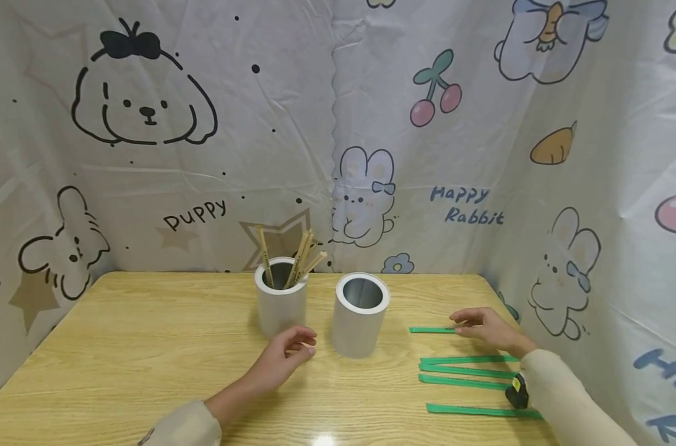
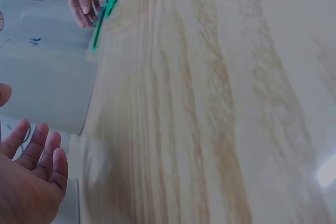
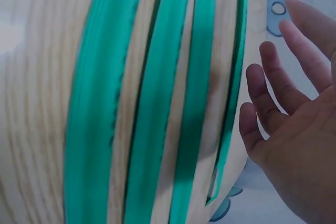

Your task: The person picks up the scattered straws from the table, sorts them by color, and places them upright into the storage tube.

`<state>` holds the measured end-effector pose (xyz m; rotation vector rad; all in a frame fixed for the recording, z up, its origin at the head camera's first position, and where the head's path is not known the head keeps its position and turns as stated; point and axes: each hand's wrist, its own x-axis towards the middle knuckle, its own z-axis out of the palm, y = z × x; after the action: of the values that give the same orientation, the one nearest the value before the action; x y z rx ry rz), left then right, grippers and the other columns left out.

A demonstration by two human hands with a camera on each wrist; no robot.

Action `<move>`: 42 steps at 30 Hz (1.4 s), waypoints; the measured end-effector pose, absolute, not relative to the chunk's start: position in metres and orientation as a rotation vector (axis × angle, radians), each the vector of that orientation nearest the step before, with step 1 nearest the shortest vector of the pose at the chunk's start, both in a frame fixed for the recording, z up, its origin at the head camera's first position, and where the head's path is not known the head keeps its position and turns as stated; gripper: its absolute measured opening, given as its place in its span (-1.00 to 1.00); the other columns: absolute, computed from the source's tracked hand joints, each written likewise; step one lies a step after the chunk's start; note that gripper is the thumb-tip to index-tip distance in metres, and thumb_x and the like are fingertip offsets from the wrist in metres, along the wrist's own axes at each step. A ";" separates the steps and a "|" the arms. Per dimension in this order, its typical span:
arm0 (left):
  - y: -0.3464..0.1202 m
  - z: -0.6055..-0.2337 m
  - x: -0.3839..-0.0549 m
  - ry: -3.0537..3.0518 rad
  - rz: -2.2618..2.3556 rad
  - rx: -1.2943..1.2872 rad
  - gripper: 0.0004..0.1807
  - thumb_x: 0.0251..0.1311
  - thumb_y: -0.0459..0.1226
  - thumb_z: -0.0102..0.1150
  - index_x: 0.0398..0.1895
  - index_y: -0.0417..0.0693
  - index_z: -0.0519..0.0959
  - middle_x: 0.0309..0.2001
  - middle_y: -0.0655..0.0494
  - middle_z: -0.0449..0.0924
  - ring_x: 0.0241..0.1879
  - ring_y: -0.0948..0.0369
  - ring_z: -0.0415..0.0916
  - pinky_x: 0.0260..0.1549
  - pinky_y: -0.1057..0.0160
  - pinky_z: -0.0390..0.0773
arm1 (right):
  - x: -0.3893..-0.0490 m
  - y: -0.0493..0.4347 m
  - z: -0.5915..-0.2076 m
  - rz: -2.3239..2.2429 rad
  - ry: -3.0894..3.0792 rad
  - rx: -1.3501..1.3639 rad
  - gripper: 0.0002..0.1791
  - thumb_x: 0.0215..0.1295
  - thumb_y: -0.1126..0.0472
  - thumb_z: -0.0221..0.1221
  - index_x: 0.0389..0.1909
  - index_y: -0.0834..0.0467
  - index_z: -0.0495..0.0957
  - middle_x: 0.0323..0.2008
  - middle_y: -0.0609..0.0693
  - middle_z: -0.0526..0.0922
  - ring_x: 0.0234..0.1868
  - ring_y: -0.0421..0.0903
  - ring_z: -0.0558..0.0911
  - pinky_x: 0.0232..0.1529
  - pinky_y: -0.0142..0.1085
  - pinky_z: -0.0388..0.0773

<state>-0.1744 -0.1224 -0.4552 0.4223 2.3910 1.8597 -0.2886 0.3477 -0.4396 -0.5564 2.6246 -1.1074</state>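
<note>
The farthest green strip lies on the table, long axis nine-to-three, its exposed end at nine o'clock from the nearer right hand, fingers spread, no grip evident. The left hand, loosely parted, empty, has it between two and three.

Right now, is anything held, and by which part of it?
Nothing appears held: the left hand is empty, and the right hand is at the farthest green strip, no grip visible; contact can't be told.
</note>
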 end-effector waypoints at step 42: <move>-0.061 -0.478 -0.233 2.670 1.629 0.348 0.26 -0.18 -0.16 0.66 0.59 -0.03 0.05 0.35 -0.24 0.47 0.40 -0.21 0.35 0.42 -0.37 0.12 | -0.307 0.346 -0.456 -0.962 2.743 -0.393 -0.84 0.26 0.37 0.31 -0.16 0.29 0.73 -0.19 0.13 0.74 -0.26 -0.15 0.52 -0.24 -0.37 0.45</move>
<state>-0.2335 -0.0611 -0.4781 0.3478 2.6698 1.6291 -0.3071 0.3464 -0.4557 -0.3930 2.7435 -0.9620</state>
